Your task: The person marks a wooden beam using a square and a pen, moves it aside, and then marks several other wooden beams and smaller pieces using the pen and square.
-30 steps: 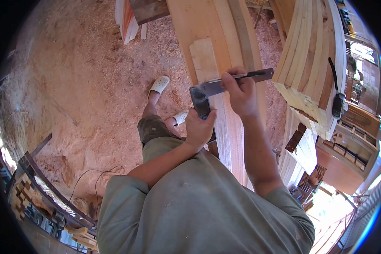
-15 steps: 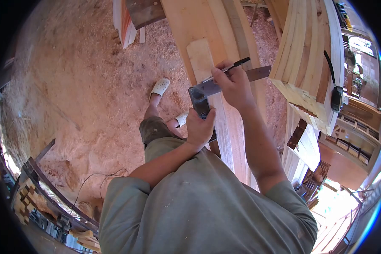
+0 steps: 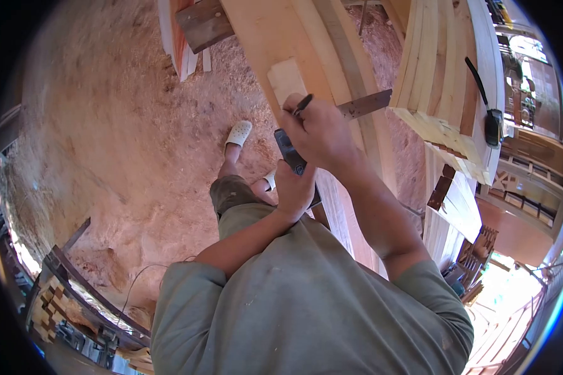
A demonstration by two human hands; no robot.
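My left hand (image 3: 295,190) is closed around the dark stock of a try square (image 3: 289,152) at the near edge of a light wooden board (image 3: 319,56). The square's metal blade (image 3: 368,105) lies across the board to the right. Above the blade, my right hand (image 3: 322,128) grips a black pen (image 3: 303,104); its tip is hidden by the fingers. A pale rectangular wood piece (image 3: 286,78) lies on the board just beyond my right hand.
Stacked planks (image 3: 441,69) rise at the right, with a black-handled tool (image 3: 493,128) at their side. A dark wood block (image 3: 204,25) juts out at upper left. Shavings cover the ground (image 3: 137,156). A curved dark frame (image 3: 87,294) stands at lower left.
My right hand has moved left and towards me along the blade, and the pen now stands more steeply. My left hand still holds the square. The whole view has shifted slightly.
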